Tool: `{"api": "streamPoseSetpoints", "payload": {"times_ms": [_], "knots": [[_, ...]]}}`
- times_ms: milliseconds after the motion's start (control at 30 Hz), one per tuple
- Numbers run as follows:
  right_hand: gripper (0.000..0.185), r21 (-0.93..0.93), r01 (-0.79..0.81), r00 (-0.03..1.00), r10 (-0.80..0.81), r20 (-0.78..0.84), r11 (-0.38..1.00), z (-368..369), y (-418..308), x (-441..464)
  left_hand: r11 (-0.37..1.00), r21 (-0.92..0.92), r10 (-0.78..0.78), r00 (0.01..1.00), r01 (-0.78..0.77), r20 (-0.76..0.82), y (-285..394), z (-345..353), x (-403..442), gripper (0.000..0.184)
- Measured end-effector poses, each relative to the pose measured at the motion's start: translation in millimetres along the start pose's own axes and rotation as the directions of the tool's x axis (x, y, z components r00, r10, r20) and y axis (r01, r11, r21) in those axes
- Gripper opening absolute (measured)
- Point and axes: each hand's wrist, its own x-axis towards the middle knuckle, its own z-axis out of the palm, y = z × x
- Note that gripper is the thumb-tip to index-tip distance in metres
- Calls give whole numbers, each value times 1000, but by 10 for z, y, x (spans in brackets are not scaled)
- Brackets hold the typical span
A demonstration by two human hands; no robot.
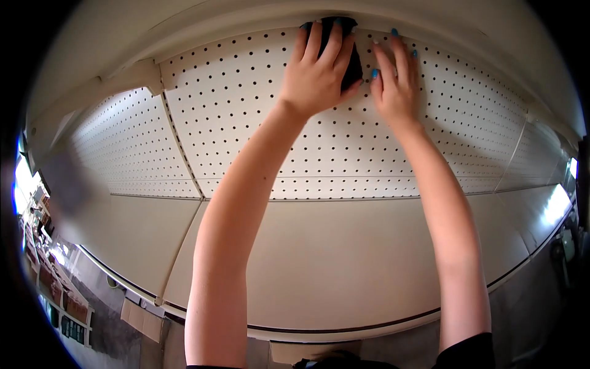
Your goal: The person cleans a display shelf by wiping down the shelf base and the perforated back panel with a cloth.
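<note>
Pressed against the upper part of a white perforated back panel (233, 86) is a black cloth (351, 67). My left hand (319, 67) lies over the cloth with its fingers spread across it, holding it to the panel near the top edge. Just to the right, my right hand (396, 83) rests on the panel with its fingers apart and blue nails showing. Nothing is visible in it. Both arms reach up over a bare beige shelf (344, 258).
A bracket (132, 79) juts out at the upper left, beside a panel seam. An overhanging shelf edge curves above my hands. Below the shelf's front edge lie cardboard pieces (142, 320) on the floor. Stocked shelving (67, 307) stands at the far left.
</note>
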Motion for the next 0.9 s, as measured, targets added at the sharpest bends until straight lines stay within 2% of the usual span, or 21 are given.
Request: {"api": "streamPoseSetpoints", "payload": {"times_ms": [100,267,400,533,733,800,900], "knots": [[56,-34,-5,1000,6,25,999,-25,15,11,993,16,113,993,-113,20,-220,-94,-67,74],[56,-21,-11,1000,11,28,1000,-24,17,19,997,81,-7,999,3,53,-769,-301,-439,76],[57,-27,-9,1000,9,24,1000,-11,12,7,978,201,-70,995,54,72,-1243,-570,-775,74],[57,-40,-9,999,11,37,999,2,-4,5,955,271,-146,987,120,74,-1458,-724,-967,71],[56,-74,3,999,0,33,997,2,-51,16,978,108,-169,982,177,-80,-1077,-424,-771,70],[56,-87,8,1000,-5,28,996,-5,-66,32,996,-39,-84,994,81,-65,-842,-309,-567,72],[58,-78,6,999,-3,35,997,4,-41,9,994,-110,-4,1000,5,11,-421,-155,-250,74]]}}
